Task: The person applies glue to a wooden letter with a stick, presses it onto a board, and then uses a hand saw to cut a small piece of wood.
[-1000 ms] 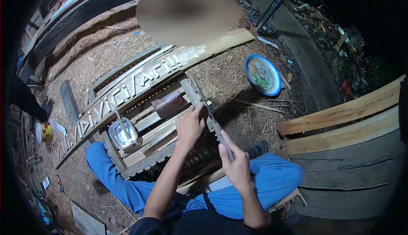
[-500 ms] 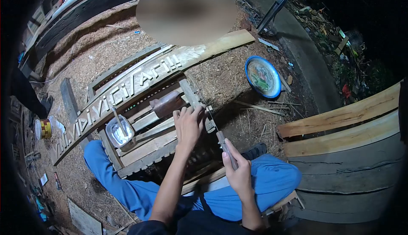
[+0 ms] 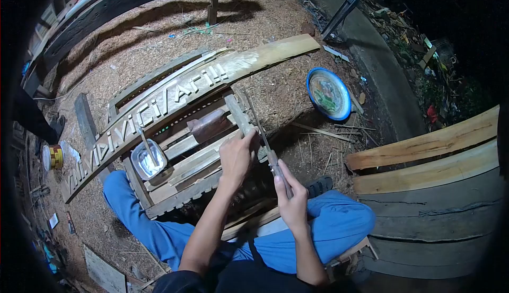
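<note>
My right hand (image 3: 292,195) is wrapped round the handle of a long thin tool (image 3: 258,117), whose blade runs up and left past the crate's right end. Beside the blade, my left hand (image 3: 237,156) is closed at the right end of the slatted wooden crate (image 3: 180,200); what its fingers pinch is too small to make out. A long board with raised letters (image 3: 159,106) lies across the crate. On the crate's left side stands a clear plastic tub (image 3: 148,159) with a stick in it and white stuff inside. A brown rounded block (image 3: 208,126) rests among the slats.
A blue-rimmed round tray (image 3: 328,94) lies on the ground at the right. Long planks (image 3: 429,144) fill the right side. A yellow and red tin (image 3: 53,157) and another person's leg (image 3: 32,115) are at the left. A wooden bench (image 3: 138,1) stands at the back.
The tool's blade has swung and slid up and left beside my left hand, with my right hand shifting slightly. The blurred oval at the top is gone, baring the ground and a bench leg.
</note>
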A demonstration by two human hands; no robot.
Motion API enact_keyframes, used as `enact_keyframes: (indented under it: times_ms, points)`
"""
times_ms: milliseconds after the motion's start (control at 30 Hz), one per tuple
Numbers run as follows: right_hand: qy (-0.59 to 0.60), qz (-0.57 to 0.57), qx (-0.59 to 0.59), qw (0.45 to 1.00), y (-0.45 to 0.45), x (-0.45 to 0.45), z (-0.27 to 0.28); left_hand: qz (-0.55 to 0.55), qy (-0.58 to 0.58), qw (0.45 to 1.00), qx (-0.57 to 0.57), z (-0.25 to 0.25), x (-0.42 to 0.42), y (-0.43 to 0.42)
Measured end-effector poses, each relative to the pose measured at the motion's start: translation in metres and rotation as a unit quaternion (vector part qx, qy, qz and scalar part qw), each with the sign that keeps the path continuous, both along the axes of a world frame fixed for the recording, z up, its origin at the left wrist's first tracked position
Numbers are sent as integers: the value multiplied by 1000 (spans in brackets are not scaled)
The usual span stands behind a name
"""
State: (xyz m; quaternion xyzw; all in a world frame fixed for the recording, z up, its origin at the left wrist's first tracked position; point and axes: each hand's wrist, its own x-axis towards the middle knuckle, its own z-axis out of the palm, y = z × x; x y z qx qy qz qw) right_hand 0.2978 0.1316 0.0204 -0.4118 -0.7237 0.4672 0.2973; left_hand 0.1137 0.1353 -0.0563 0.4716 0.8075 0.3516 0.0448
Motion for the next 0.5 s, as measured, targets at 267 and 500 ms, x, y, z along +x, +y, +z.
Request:
enact_keyframes:
  times_ms: [267,500]
  points:
    - [25,-8,-51,998,4,6,-5,12,54,998,41,-1,2,-1]
    - [28,-2,-98,995,6,14,6,-2,30,1000,5,-2,1,0]
